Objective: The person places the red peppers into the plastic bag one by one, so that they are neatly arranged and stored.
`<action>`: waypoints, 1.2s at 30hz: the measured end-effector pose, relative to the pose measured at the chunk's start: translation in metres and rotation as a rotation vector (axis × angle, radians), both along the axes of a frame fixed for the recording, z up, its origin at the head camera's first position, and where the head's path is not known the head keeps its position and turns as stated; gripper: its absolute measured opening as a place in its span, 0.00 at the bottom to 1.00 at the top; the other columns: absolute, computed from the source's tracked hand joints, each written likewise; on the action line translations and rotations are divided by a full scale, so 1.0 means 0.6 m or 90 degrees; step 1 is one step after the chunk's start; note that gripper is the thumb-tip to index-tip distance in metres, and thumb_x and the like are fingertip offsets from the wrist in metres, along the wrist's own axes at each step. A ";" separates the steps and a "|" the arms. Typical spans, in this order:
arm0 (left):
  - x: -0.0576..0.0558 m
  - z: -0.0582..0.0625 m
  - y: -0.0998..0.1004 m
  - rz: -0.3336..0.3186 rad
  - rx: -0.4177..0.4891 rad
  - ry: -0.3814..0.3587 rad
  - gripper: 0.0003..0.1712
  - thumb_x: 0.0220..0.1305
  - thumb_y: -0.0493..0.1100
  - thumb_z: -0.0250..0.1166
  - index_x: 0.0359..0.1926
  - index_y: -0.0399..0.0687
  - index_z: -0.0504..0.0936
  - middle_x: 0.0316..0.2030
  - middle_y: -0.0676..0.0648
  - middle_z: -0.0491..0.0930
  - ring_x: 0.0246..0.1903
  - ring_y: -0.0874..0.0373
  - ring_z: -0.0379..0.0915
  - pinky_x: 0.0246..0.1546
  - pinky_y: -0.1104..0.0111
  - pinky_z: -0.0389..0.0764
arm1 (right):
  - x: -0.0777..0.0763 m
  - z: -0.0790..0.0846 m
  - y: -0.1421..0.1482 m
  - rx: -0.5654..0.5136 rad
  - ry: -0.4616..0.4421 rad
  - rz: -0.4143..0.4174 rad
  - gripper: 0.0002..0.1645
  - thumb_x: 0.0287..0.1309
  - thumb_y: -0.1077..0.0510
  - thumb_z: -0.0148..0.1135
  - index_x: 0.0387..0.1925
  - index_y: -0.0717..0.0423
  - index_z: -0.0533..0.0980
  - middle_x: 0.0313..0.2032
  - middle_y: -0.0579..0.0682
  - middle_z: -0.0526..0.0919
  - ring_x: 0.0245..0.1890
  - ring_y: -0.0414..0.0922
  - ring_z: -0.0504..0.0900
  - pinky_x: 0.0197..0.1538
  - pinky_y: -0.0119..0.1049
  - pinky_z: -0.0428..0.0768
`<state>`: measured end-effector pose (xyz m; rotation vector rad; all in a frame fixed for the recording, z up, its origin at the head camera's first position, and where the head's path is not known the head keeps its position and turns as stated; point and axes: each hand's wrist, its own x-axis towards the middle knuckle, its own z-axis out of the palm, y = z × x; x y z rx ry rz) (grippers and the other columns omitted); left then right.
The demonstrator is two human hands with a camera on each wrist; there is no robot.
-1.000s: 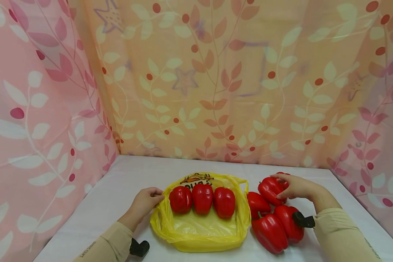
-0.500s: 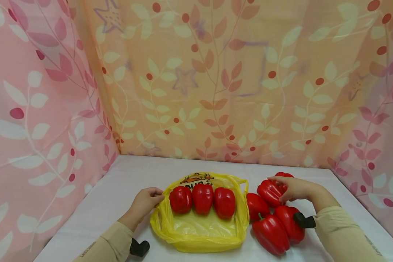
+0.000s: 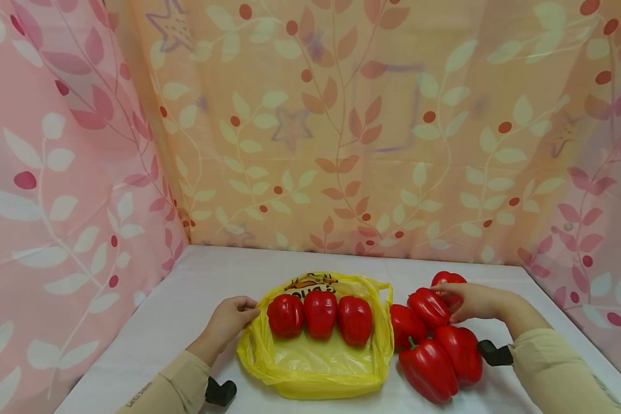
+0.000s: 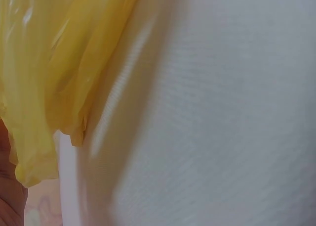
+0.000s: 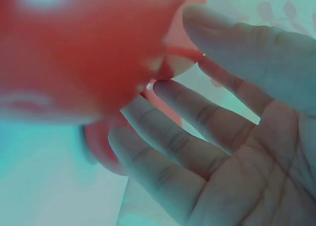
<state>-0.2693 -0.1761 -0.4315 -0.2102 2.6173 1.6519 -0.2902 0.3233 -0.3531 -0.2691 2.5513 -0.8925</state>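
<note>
Head view, left fingers (image 3: 246,302) pinching bag rim (image 3: 257,342)

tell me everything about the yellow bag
The yellow bag looks like thin, crinkled plastic, with dark and orange printing at its far side. It lies open on the white table, rim bunched. Three red peppers sit inside in a row; the left hand pinches its left edge. Whether the outside pepper beside its right edge touches it is unclear.

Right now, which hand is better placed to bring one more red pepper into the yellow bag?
Probably the right hand: it is at the loose red peppers with its fingers open. The left hand holds the edge of the yellow bag on its other side, farther from those peppers.
</note>
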 end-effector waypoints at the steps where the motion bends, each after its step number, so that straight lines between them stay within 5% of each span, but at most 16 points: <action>1: 0.000 0.000 0.000 -0.001 -0.002 -0.001 0.06 0.58 0.40 0.63 0.36 0.45 0.81 0.30 0.48 0.78 0.31 0.56 0.71 0.33 0.70 0.78 | 0.002 0.000 0.003 -0.012 -0.001 0.004 0.45 0.42 0.65 0.68 0.64 0.60 0.59 0.54 0.63 0.70 0.50 0.59 0.71 0.42 0.49 0.79; 12: 0.001 0.001 0.000 -0.008 -0.006 0.008 0.06 0.58 0.40 0.62 0.36 0.44 0.81 0.29 0.49 0.78 0.30 0.57 0.71 0.33 0.69 0.77 | 0.037 0.001 0.033 -0.063 0.049 0.044 0.45 0.44 0.57 0.69 0.64 0.61 0.59 0.53 0.67 0.70 0.47 0.59 0.75 0.39 0.48 0.80; 22: 0.000 0.001 0.000 -0.003 -0.008 0.002 0.06 0.59 0.41 0.62 0.37 0.45 0.81 0.30 0.49 0.78 0.31 0.57 0.71 0.34 0.69 0.78 | 0.077 -0.020 0.052 -0.095 0.032 0.073 0.45 0.46 0.56 0.68 0.64 0.61 0.58 0.57 0.73 0.63 0.50 0.64 0.71 0.43 0.53 0.78; 36: 0.003 0.001 -0.001 -0.009 0.002 0.018 0.07 0.59 0.40 0.62 0.37 0.42 0.81 0.29 0.48 0.78 0.30 0.57 0.71 0.33 0.69 0.78 | 0.104 -0.070 0.063 -0.130 -0.030 0.042 0.52 0.42 0.58 0.70 0.66 0.62 0.52 0.56 0.69 0.63 0.49 0.56 0.71 0.43 0.53 0.78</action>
